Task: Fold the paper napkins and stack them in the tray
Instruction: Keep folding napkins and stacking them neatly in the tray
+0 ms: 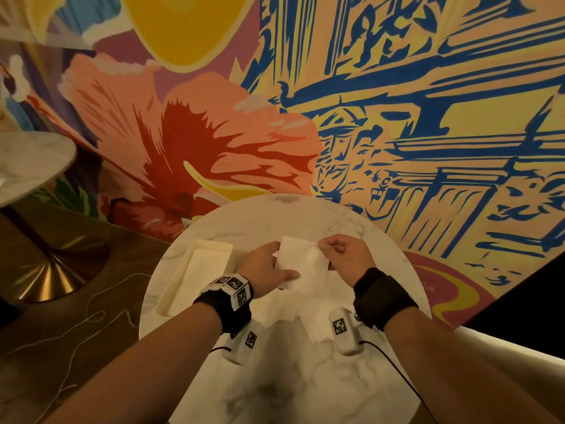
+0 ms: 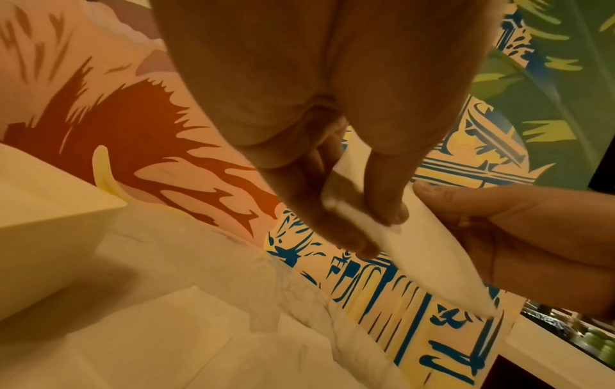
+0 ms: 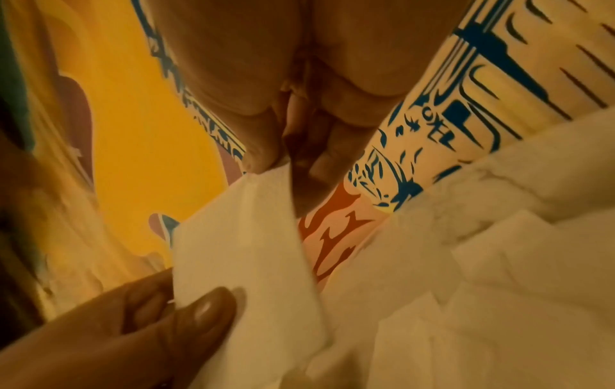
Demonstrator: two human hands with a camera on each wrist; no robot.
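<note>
A white paper napkin [image 1: 302,261] hangs above the round marble table [image 1: 275,377], held between both hands. My left hand [image 1: 269,267] pinches its left edge, thumb on top [image 2: 387,208], with the napkin [image 2: 426,250] running out below it. My right hand [image 1: 342,252] pinches the napkin's upper right corner [image 3: 266,173] between thumb and forefinger. More loose white napkins [image 1: 305,304] lie spread on the table under the hands [image 3: 482,289]. A cream rectangular tray [image 1: 195,276] sits to the left of my left hand, with nothing visible in it; its corner [image 2: 50,237] shows in the left wrist view.
A brightly painted wall [image 1: 397,117] stands just behind the table. Two white sensor boxes [image 1: 344,330] with cables lie on the near part of the table. Another round table [image 1: 27,163] with a brass base [image 1: 55,270] stands at the far left.
</note>
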